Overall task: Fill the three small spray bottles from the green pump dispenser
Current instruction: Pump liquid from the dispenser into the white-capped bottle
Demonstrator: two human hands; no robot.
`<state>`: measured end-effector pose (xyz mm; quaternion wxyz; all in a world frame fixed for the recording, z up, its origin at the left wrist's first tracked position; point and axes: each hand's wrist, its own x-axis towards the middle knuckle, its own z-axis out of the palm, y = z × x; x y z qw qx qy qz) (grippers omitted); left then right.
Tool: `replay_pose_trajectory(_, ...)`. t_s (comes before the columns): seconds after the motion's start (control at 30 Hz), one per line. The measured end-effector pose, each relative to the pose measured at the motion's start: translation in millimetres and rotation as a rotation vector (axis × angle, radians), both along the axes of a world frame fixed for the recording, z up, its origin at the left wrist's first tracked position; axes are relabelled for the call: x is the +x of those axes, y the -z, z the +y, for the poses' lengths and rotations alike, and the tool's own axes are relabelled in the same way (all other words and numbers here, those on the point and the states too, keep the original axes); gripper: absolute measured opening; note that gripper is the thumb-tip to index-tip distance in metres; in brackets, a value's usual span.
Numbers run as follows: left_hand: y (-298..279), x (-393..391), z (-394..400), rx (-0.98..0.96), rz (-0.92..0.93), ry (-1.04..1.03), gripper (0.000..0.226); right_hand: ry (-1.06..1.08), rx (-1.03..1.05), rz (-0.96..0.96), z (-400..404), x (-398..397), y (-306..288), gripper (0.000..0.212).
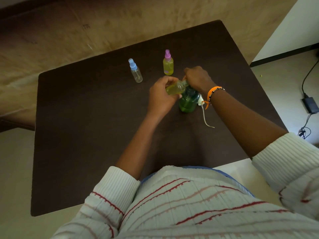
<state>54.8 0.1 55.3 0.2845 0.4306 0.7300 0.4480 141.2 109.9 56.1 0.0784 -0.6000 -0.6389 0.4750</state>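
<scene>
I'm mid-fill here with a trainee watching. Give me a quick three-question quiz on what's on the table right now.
1. True or false: the purple-capped bottle already holds yellow liquid.
2. Which bottle looks empty? A) blue-capped bottle B) purple-capped C) the uncapped bottle in the left hand
3. Where does the right hand rest?

Key: 1 true. 2 A. 3 On top of the green pump dispenser, at the held bottle's mouth; a removed spray head with tube lies beside it on the table.

Plain indoor room: dark table, tan floor, charger.
</scene>
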Motion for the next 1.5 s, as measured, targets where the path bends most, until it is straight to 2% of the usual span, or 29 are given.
replay_pose_trajectory(0.2, 5, 0, 1, -0.001, 0.003, -0.002, 0.038, 0.115, 0.119, -0.003, -5, 3, 2, 0.042)
replay_pose_trajectory(0.4, 4, 1, 2, -0.007, 0.013, 0.0, 0.04, 0.07, 0.132, -0.027, -5, 2, 2, 0.04)
replay_pose_trajectory(0.6, -1, -1, 2, 0.026, 0.032, 0.014, 0.039, 0.027, -0.07, -0.049, 6, -3, -2, 0.042)
replay_pose_trajectory(0.8, 2, 0, 3, 0.016, 0.027, 0.02, 0.039, -0.027, 0.008, -0.14, 1, -4, -2, 0.039)
replay_pose_trajectory(0.97, 3, -2, 4, 0.007, 0.037, 0.021, 0.04, -0.06, 0.095, -0.122, 11, -2, 8, 0.044)
replay_pose_trajectory(1.23, -2, -2, 2, 0.032, 0.038, 0.022, 0.038, -0.209, -0.025, -0.137, 3, -5, -25, 0.034)
replay_pose_trajectory(1.5, 4, 0, 2, -0.014, 0.045, 0.004, 0.039, -0.079, 0.133, -0.204, -1, -2, -10, 0.039)
